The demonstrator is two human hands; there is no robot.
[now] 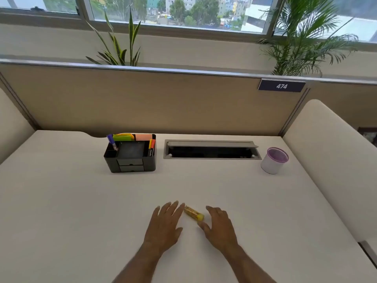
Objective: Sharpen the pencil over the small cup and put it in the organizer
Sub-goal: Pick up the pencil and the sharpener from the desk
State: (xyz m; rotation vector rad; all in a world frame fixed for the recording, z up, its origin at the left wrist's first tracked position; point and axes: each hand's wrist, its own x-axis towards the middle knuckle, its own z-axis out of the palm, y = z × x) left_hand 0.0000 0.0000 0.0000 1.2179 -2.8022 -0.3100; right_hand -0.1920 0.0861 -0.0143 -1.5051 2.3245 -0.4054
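Here, left hand (165, 223) flat, right hand (221, 225) splayed

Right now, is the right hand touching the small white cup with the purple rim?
Apart. The head view shows the right hand near the desk's front, the white purple-rimmed cup far back right, bare desk between.

We are reaching both bare forearms forward from the lower edge of the view. Our left hand (166, 223) is lying palm down, fingers spread and pointing ahead — our right hand (219, 225) is doing the same just beside it, both open, gripping nothing.
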